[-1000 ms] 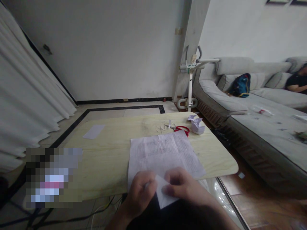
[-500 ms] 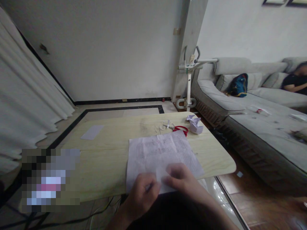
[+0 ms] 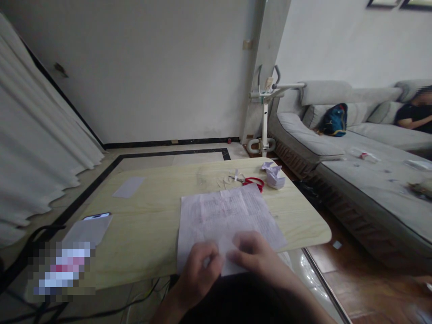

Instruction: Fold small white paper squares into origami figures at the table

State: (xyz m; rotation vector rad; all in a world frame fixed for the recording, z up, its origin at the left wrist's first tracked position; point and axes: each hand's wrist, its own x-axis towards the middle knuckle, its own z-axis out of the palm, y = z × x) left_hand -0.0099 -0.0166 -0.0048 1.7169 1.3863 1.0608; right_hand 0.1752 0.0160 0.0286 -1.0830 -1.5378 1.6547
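A creased sheet of printed paper (image 3: pixel 226 211) lies near the front edge of the light wooden table (image 3: pixel 148 243). Over its near part are my left hand (image 3: pixel 204 265) and my right hand (image 3: pixel 254 252), close together but apart. The left fingers are curled in with the thumb against them. The fingers and thumb of the right are bent toward each other in a pinch. A pale patch shows between the hands, too blurred to name. Just beyond the sheet rest red-handled scissors (image 3: pixel 254 182), and to their right a folded, crumpled piece of paper (image 3: pixel 275 177).
Thin strips (image 3: pixel 223 181) lie by the scissors. A paper slip (image 3: pixel 129 186) is at the table's left, with a phone (image 3: pixel 97 216) and a pixelated patch nearer me. Cables (image 3: pixel 111 310) hang below. A sofa (image 3: pixel 367 180), with a person seated on it, stands at right.
Both hands stay in nearly the same place over the sheet, with only slight finger movement. The view has shifted a little. The phone shows now from under the pixelated patch.
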